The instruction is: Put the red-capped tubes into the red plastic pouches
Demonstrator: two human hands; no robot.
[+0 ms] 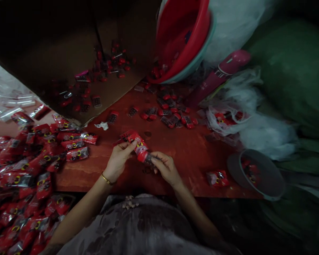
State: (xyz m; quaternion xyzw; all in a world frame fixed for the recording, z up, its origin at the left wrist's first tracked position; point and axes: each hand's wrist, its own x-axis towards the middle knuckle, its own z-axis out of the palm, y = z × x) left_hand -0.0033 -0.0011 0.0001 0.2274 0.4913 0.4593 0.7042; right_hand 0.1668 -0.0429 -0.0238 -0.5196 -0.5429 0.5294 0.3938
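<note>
My left hand (pixel 120 158) pinches a red printed plastic wrapper (pixel 140 143) over the middle of the red table (pixel 95 179). In my right hand (pixel 166 167) is a small dark, see-through container with a red end (pixel 147 158). Its red end meets the wrapper's lower opening; how far inside it sits I cannot tell. Similar small red-and-dark containers (pixel 172 109) lie loose on the table beyond my hands. To the left is a large heap of filled red packets (pixel 23 170), spilling over the table edge.
An open cardboard box (pixel 124 86) with scattered small containers lies at the back left. A tilted red basin (pixel 202 35) stands behind, beside a maroon bottle (pixel 215 78). On the right are a clear plastic bag (pixel 225 120), a grey bowl (pixel 235 164) and one red packet (pixel 218 178).
</note>
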